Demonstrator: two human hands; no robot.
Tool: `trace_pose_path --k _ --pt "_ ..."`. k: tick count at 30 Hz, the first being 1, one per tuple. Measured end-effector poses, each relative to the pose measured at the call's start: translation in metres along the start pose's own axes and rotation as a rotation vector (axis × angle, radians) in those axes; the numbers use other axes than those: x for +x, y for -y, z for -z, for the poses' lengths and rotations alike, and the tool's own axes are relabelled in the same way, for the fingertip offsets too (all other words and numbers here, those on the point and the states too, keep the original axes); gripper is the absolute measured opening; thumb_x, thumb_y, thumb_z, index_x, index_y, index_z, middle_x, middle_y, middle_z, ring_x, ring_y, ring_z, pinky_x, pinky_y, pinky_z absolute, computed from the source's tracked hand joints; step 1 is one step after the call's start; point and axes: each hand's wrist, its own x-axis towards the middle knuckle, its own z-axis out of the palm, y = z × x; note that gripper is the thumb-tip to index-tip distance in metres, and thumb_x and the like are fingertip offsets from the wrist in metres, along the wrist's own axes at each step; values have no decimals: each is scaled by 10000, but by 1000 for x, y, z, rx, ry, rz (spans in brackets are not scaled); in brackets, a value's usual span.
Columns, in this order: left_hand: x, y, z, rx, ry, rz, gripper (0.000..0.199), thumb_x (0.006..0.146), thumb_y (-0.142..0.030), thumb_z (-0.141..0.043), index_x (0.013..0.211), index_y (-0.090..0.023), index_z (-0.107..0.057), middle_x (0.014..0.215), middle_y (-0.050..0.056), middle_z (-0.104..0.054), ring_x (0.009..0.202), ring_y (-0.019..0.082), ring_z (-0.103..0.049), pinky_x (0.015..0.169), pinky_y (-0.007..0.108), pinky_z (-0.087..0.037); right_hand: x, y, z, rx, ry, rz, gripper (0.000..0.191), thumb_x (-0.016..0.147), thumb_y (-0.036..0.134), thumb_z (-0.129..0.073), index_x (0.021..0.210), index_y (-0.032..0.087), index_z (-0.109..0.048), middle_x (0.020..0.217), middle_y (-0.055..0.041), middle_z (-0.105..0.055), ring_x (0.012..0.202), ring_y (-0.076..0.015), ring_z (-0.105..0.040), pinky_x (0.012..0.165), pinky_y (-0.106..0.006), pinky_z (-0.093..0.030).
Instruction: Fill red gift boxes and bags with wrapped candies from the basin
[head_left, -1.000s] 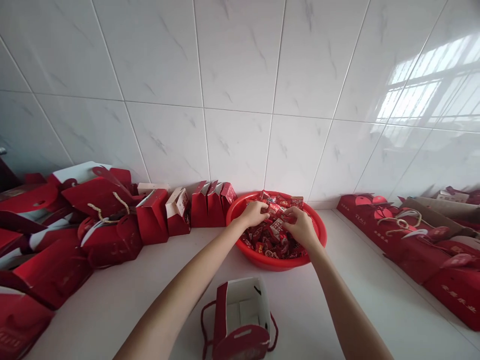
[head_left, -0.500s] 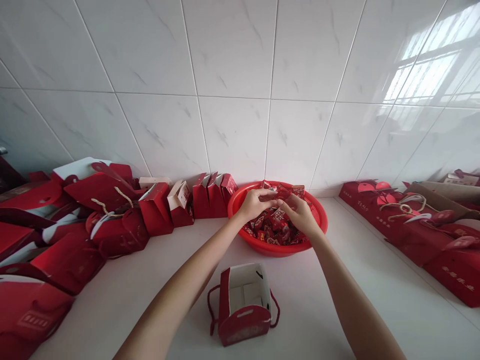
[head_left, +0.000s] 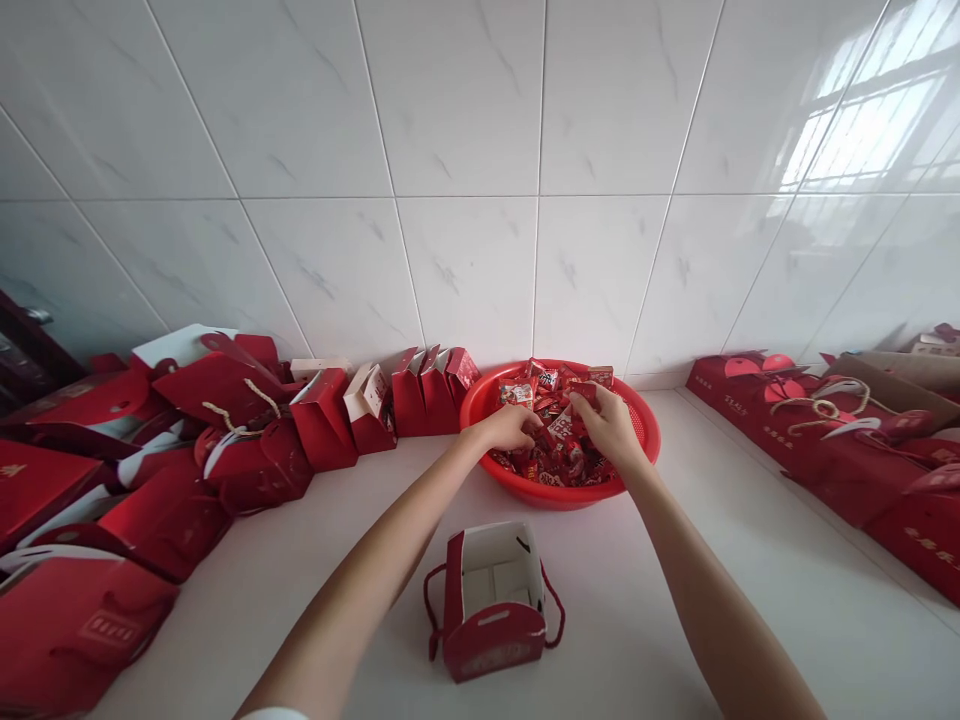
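Note:
A red plastic basket full of red-wrapped candies stands by the wall, with both my hands inside its rim. My left hand is over the left part of the pile, its fingers curled down among the wrappers; what they grip, if anything, is hidden. Between the thumb and fingers of my right hand is a red-wrapped candy. Nearer to me, between my forearms, a small dark red gift box stands with its top open and a red cord handle at each side. Its pale inside shows no candies.
Several red gift boxes crowd the left of the white counter, with narrow upright ones running toward the basket. More red boxes line the right side. A tiled wall closes off the back.
My hands, close together above the candies, have moved apart. The left has come down to the left side of the pile; the right still holds a red packet. The view has shifted slightly.

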Motion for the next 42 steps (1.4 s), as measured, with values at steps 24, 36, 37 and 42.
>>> trace_pose_path --k 24,36,37,42 --pt "-3 -2 4 -477 -406 -231 220 853 -356 -679 992 -217 -776 1049 49 -784 1016 234 -725 936 390 -569 -7 15 4 133 380 -55 320 800 502 -671 696 200 -651 632 6 -582 592 -144 -504 579 -293 -434" --pt "19 15 13 -181 -634 145 451 804 -78 -592 1242 -152 -672 1315 130 -687 1242 250 -630 1089 385 -469 -3 10 4 170 -143 -226 282 738 393 -618 909 197 -725 724 -12 -673 685 -190 -595 622 -294 -460" --pt "20 14 14 -130 -609 146 474 789 -95 -622 1257 -156 -664 1336 129 -675 1269 261 -609 1103 388 -453 -3 10 4 207 -174 -249 274 731 399 -632 882 192 -728 714 -13 -675 680 -190 -602 617 -293 -467" --pt "21 5 16 99 -486 150 372 723 -202 -718 1095 -190 -740 1253 105 -717 1260 308 -595 1074 382 -448 3 8 7 543 -472 -289 261 710 458 -706 741 211 -625 624 25 -626 586 -157 -592 557 -275 -503"
